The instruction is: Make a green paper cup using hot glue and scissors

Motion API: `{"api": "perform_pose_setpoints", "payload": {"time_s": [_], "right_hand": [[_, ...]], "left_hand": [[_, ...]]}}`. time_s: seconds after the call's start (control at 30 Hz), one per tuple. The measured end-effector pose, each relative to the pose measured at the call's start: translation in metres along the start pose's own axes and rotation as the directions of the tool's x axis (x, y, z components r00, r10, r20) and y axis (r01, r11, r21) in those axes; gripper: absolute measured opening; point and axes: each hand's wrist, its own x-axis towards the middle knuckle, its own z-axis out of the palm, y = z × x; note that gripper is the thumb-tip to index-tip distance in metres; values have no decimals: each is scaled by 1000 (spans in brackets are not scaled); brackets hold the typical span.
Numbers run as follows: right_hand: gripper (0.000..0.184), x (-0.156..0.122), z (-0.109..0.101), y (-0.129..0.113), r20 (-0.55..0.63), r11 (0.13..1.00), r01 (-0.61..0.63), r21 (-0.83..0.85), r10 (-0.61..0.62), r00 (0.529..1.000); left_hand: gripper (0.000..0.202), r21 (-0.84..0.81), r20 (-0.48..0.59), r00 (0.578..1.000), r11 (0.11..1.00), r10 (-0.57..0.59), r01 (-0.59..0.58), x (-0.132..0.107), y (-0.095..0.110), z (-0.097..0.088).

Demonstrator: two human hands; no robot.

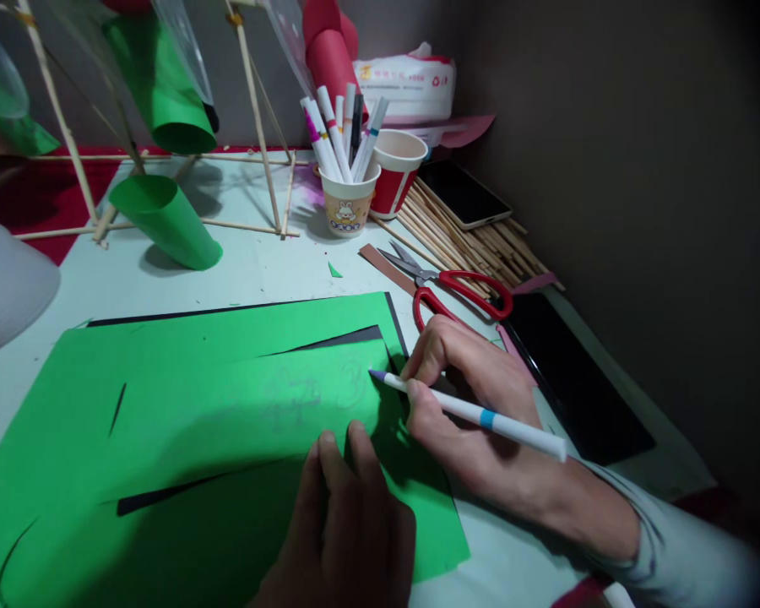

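Note:
My right hand (475, 414) grips a white marker (481, 415) with a blue band, its purple tip touching the right edge of a green paper sheet (183, 388). Faint marks show on the sheet near the tip. My left hand (348, 523) lies flat on the green paper just below those marks, fingers stretched out and pressing it down. Under the green sheets a black sheet (345, 339) shows through gaps and along the edges.
Red-handled scissors (456, 291) lie just beyond my right hand, beside a bundle of wooden sticks (469, 236). A cup of markers (347, 203), a red-and-white cup (398, 173), a phone (465, 196), green paper cones (165, 221) on a stick frame, and a tissue pack (411, 84) stand at the back.

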Motion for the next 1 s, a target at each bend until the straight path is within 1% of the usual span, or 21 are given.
{"api": "perform_pose_setpoints", "payload": {"time_s": [0.2,0.43,0.5,0.6,0.73,1.0], "right_hand": [[19,-2,2,2,28,997,-26,69,25,999],[21,-2,-2,-1,17,1000,5,1,-5,1000],[22,-2,-3,-3,28,1000,10,-9,-9,1000],[22,-3,-4,-6,75,1000,20,-6,-20,997],[22,-3,-4,-10,148,999,20,36,-25,989],[20,-4,3,-6,159,994,-17,104,0,987]], "left_hand": [[24,4,6,1000,1000,9,-9,-5,2,2],[18,-19,-4,1000,1000,21,-21,-7,0,2],[19,-34,-10,1000,999,20,-20,-8,1,3],[21,-47,-29,999,999,13,-15,-9,3,5],[24,-47,-8,1000,999,-9,8,-11,6,7],[34,-32,39,998,998,56,-55,-15,10,10]]}}
